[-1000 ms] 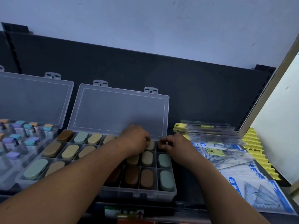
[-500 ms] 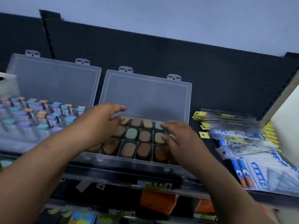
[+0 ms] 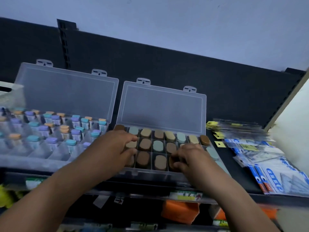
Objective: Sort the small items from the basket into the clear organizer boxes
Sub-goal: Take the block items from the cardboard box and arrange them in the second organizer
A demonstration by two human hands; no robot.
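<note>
In the open organizer box (image 3: 160, 148): brown, tan, grey-green ovals (image 3: 145, 144).

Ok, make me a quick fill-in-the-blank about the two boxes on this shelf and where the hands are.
1. Both clear organizer boxes have their lids ____.
2. Both hands rest on the ____ box, the left hand and the right hand.
3. The oval pieces sit ____ to each compartment.
4. The capped tubes fill the ____ box.

Missing words: open; right; one; left

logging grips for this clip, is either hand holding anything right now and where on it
Cannot be told. Left hand and right hand rest fingers-down over oval brown and tan pieces in the clear compartmented organizer box; no lifted piece shows.
</note>
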